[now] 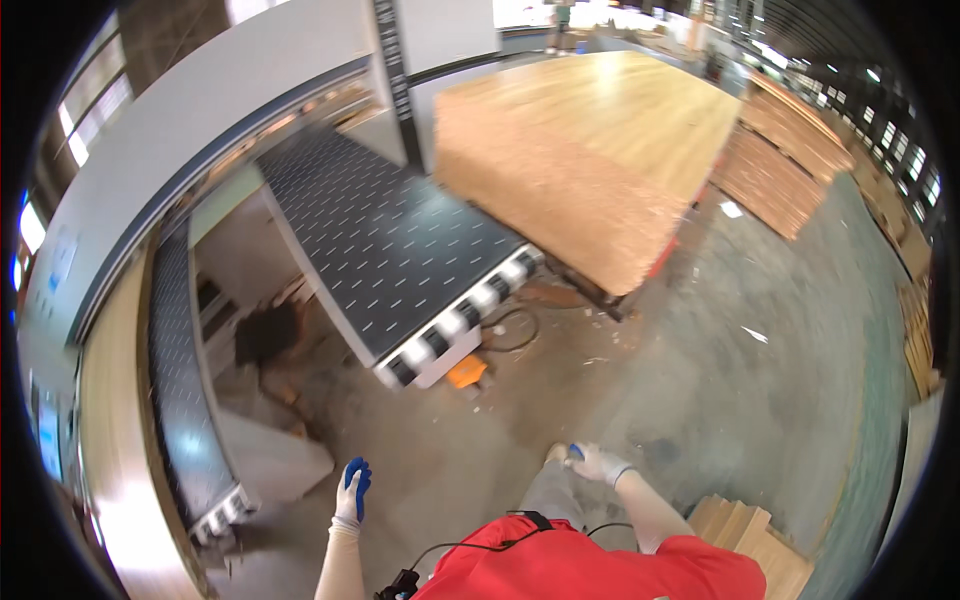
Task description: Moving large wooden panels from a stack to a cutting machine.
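My left hand [352, 490], in a white glove with blue palm and fingers, hangs over the floor at my left side. Its fingers are loosely bent, and I see nothing in it. My right hand [597, 463], gloved alike, is in front of my body above my leg, its fingers loosely apart and empty. Neither hand touches anything. Ahead of me stands a machine table [390, 250] with a dark slotted top and a black-and-white striped front edge. To its right is a tall stack of wooden boards [560, 185] with a pale, shiny top.
A second slotted table [185, 360] and a long pale board [115, 430] run along the left. An orange foot pedal [466, 372] and a cable [515, 330] lie on the floor. More board stacks [770, 170] stand far right; wood pieces [745, 540] are near my right side.
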The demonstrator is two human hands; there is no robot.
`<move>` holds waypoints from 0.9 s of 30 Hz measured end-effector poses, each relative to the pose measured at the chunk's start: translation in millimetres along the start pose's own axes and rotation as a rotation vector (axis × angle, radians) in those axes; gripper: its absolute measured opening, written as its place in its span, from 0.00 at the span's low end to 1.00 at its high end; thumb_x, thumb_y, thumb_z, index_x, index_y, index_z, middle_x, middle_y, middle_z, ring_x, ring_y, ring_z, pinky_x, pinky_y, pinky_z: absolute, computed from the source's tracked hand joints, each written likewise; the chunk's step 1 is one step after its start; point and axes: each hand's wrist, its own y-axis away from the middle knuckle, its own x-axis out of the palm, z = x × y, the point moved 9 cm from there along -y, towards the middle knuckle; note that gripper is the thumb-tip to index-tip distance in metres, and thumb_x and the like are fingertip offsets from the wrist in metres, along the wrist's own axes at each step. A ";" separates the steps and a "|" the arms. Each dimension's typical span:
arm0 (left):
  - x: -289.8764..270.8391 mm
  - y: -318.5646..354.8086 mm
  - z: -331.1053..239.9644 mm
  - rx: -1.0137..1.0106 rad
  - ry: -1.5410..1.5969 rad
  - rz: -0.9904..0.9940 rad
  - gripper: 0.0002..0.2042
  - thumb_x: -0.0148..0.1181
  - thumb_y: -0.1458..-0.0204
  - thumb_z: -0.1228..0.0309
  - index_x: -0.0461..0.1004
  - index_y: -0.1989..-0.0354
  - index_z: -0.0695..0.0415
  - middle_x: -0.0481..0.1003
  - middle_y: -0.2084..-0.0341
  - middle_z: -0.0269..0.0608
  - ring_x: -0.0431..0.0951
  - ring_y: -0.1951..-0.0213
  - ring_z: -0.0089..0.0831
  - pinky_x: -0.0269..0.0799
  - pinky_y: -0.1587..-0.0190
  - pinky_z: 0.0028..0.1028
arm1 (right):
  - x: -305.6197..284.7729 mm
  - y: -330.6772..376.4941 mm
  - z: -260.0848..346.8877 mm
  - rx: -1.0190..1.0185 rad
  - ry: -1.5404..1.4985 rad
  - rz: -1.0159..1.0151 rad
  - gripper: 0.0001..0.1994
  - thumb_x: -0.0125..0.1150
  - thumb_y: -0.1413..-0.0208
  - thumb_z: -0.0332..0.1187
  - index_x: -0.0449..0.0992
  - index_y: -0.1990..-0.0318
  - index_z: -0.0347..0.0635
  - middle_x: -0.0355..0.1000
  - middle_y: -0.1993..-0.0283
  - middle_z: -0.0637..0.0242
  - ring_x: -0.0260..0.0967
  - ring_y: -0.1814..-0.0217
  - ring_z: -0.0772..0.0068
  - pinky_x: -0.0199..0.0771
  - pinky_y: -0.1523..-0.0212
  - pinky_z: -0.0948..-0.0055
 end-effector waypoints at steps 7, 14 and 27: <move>470.3 -153.8 -91.1 0.099 -0.153 0.680 0.25 0.57 0.35 0.71 0.62 0.32 0.65 0.68 0.36 0.45 0.69 0.36 0.32 0.62 0.33 0.30 | -95.8 76.6 -214.0 0.386 -0.148 -0.032 0.35 0.53 0.40 0.55 0.67 0.33 0.38 0.64 0.30 0.47 0.62 0.28 0.47 0.61 0.29 0.56; 867.7 -176.7 -193.0 1.082 -1.000 1.104 0.27 0.61 0.41 0.55 0.69 0.37 0.57 0.68 0.37 0.54 0.61 0.32 0.53 0.55 0.29 0.45 | -196.3 148.7 -365.8 0.789 -0.208 -0.398 0.33 0.56 0.41 0.54 0.70 0.37 0.37 0.68 0.35 0.46 0.63 0.31 0.43 0.61 0.30 0.55; 1167.0 -358.4 -220.4 1.518 -1.076 1.628 0.27 0.65 0.48 0.56 0.73 0.42 0.58 0.70 0.41 0.52 0.63 0.34 0.52 0.57 0.29 0.45 | -148.3 43.0 -352.9 0.923 -0.422 -0.156 0.30 0.50 0.36 0.59 0.76 0.40 0.45 0.73 0.39 0.45 0.69 0.35 0.42 0.67 0.35 0.51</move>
